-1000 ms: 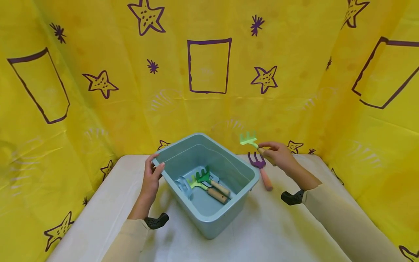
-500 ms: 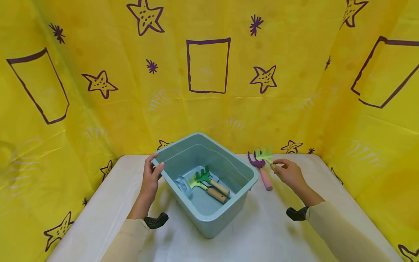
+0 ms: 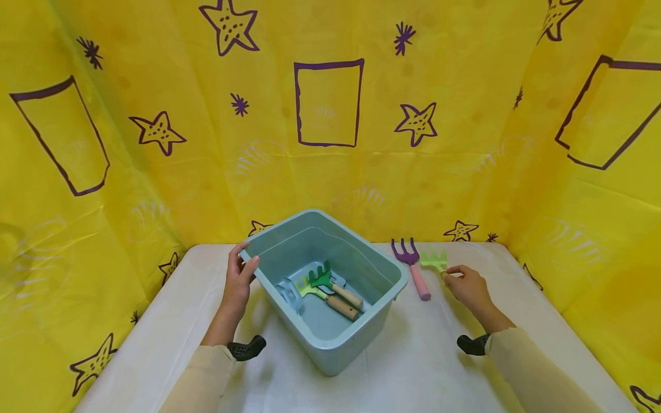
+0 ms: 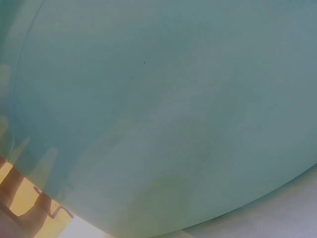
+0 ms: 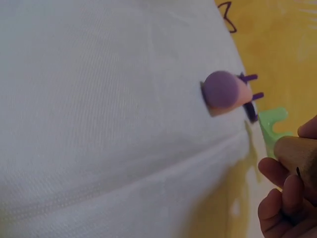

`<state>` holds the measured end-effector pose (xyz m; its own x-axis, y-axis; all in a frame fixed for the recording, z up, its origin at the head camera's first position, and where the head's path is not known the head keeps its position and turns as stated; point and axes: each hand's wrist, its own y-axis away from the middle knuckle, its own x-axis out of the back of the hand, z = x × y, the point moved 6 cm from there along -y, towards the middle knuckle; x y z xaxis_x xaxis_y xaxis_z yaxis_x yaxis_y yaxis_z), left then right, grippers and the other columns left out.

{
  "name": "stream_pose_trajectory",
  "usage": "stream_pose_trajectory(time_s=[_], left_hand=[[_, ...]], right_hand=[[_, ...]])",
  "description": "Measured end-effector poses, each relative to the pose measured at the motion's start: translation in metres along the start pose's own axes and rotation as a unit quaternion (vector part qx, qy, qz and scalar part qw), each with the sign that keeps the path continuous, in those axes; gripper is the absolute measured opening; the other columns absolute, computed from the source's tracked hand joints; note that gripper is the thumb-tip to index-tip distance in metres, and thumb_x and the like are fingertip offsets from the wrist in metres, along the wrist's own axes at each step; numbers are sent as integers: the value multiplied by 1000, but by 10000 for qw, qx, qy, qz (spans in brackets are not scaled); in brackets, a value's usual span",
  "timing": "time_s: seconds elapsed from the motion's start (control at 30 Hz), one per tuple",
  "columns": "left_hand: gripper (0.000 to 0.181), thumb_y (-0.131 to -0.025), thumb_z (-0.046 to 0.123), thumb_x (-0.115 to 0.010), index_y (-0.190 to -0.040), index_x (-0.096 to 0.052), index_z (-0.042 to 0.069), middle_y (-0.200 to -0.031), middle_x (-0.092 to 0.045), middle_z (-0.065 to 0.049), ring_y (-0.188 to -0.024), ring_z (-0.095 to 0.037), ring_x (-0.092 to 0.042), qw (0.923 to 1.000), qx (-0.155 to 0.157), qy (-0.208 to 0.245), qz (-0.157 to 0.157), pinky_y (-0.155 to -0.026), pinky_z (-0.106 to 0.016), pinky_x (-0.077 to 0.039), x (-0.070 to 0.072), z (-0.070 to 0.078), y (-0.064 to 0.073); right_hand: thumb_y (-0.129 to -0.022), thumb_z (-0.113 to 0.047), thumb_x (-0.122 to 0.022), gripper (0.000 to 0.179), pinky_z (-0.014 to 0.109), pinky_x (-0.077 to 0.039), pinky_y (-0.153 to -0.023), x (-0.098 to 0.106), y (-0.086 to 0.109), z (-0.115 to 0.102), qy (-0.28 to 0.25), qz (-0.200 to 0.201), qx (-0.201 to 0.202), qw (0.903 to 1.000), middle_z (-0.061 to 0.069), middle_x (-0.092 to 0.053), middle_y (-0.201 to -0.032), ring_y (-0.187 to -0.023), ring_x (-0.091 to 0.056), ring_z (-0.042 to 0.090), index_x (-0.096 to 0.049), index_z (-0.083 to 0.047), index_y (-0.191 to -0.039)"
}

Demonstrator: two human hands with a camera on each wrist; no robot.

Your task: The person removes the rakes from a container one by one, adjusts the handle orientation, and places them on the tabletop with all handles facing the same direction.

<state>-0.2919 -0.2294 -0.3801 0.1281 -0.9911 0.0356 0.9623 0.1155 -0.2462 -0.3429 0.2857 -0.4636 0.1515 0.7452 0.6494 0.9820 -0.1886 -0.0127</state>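
My left hand [image 3: 238, 287] grips the left rim of a blue-green plastic bin [image 3: 330, 343], thumb inside the edge. My right hand [image 3: 471, 289] pinches the wooden handle of a light green toy hand rake [image 3: 434, 259], low at the table's right side; the handle [image 5: 297, 151] shows between the fingers in the right wrist view. Just left of it lies a purple hand fork [image 3: 410, 259] with a pink handle. Inside the bin lie a dark green rake [image 3: 321, 277], a light green rake [image 3: 312, 289] with a wooden handle, and pale blue pieces [image 3: 290, 293], partly covered.
The white-covered table [image 3: 413, 367] is enclosed by yellow cloth walls [image 3: 330, 178] printed with purple stars and outlines. The bin stands tilted diagonally to the table's edges, near the middle. In the left wrist view its wall [image 4: 173, 109] fills most of the frame.
My right hand has moved right and down with the light green rake, from above the purple fork to beside it. The left hand and bin stay in place.
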Motion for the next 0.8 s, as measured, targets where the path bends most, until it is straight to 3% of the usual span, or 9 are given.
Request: stream_pose_trajectory(time_s=[0.1,0.23,0.4,0.8], left_hand=[[56,-101,24,-48,-149,-22,11,-150,-25,-16,-128,-36,-31,10000,9,29,-6,-108,-57,-27,1,-2,-1],[55,-101,24,-48,-149,-23,14,-149,-27,-12,-127,-32,-33,10000,-30,72,35,-108,-55,-28,5,-17,-8],[54,-101,27,-48,-149,-24,19,-150,-27,-8,-127,-30,-33,9999,-106,29,109,-107,-54,-29,9,-31,-14],[52,-102,27,-48,-148,-25,20,-147,-29,-8,-124,-29,-35,9997,-202,99,119,-106,-55,-30,7,-29,-12]], right_hand=[[-93,-32,-58,42,31,-44,-55,-1,-1,6,84,-5,-57,9999,8,-63,-77,-62,-54,20,-59,4,-116],[-94,-32,-57,43,30,-44,-57,-2,-4,11,291,-37,-148,9995,13,-63,-85,-68,-55,23,-58,4,-118],[-95,-30,-56,43,32,-46,-62,-5,-13,12,579,-49,111,9983,18,-64,-93,-77,-57,27,-58,5,-119],[-97,-33,-54,43,47,-45,-78,-8,-33,12,1133,-261,490,9920,22,-63,-103,-87,-57,33,-60,1,-122]])
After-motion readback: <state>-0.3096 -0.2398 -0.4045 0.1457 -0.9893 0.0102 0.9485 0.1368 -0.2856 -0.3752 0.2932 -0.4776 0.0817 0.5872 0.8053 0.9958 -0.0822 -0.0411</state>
